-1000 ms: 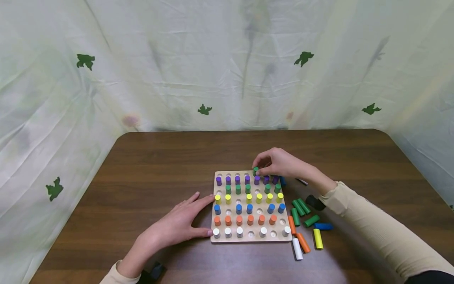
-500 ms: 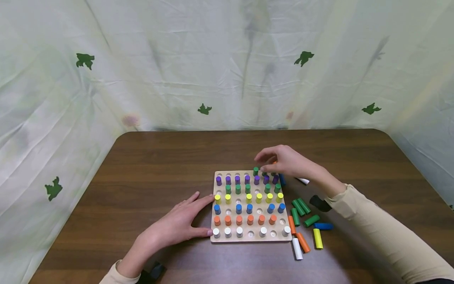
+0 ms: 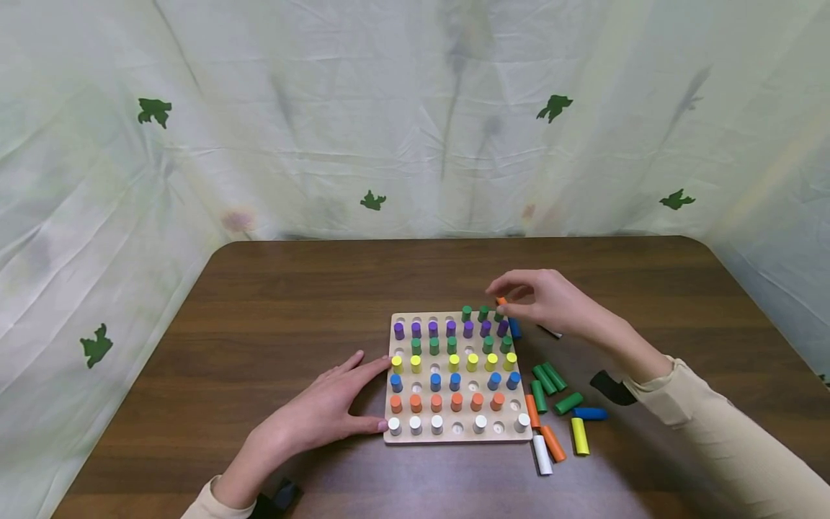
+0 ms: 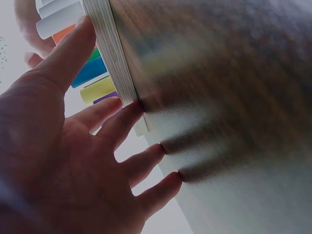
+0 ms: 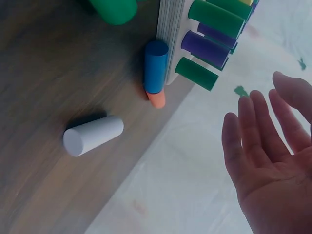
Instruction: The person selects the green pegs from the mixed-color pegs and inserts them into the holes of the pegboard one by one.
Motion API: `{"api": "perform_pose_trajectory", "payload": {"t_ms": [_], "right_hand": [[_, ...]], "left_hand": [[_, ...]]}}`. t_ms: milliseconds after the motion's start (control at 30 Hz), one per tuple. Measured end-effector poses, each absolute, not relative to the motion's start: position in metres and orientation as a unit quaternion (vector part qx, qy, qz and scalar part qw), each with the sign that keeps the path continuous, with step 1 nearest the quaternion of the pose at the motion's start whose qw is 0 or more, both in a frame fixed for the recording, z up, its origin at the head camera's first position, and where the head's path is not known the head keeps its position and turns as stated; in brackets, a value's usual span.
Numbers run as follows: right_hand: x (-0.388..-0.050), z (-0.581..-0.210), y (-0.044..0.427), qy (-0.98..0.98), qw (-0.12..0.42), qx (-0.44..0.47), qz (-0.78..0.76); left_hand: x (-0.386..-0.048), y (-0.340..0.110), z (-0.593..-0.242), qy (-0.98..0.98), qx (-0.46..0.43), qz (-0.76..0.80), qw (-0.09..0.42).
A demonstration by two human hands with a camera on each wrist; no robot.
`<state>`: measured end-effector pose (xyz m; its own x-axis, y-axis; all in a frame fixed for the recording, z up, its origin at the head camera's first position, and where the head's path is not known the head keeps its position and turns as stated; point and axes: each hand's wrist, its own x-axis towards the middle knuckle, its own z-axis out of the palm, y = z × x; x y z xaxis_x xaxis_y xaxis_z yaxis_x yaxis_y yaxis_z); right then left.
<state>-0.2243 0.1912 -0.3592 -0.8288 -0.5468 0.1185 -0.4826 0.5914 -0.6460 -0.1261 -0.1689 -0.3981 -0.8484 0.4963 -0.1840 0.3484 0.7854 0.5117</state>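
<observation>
A wooden pegboard [image 3: 525,435] lies on the table with rows of coloured pegs standing in it. Along its far row stand green pegs, among them one green peg [image 3: 483,313] close to the right corner. My left hand [image 3: 318,407] rests beside the board, thumb and fingers touching its left edge. Over the far right corner hovers my right hand [image 3: 551,299]. In the right wrist view, the right hand [image 5: 273,151] has nothing between its extended fingers and is apart from the corner green peg [image 5: 196,74].
Loose green pegs [image 3: 538,396], orange, white, yellow and a blue peg [image 3: 590,414] lie right of the board. By its far right corner lie another blue peg [image 5: 156,66], an orange peg [image 5: 156,99] and a white peg [image 5: 92,135]. A pale curtain [image 3: 415,130] surrounds the table.
My right hand has moved right along the far row, from the leftmost green peg there to the corner, uncovering the green pegs. The left hand has stayed at the board's edge.
</observation>
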Motion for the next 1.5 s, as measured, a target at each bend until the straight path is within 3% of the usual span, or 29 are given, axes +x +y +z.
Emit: {"api": "perform_pose_trajectory", "payload": {"t_ms": [567, 1500], "right_hand": [[-0.188, -0.361, 0.219, 0.897, 0.061, -0.291, -0.326], [-0.167, -0.386, 0.253, 0.882, 0.191, -0.290, -0.318]], "left_hand": [[-0.125, -0.171, -0.398, 0.930, 0.223, 0.243, 0.160], [-0.125, -0.171, -0.397, 0.932, 0.214, 0.242, 0.165]]}}
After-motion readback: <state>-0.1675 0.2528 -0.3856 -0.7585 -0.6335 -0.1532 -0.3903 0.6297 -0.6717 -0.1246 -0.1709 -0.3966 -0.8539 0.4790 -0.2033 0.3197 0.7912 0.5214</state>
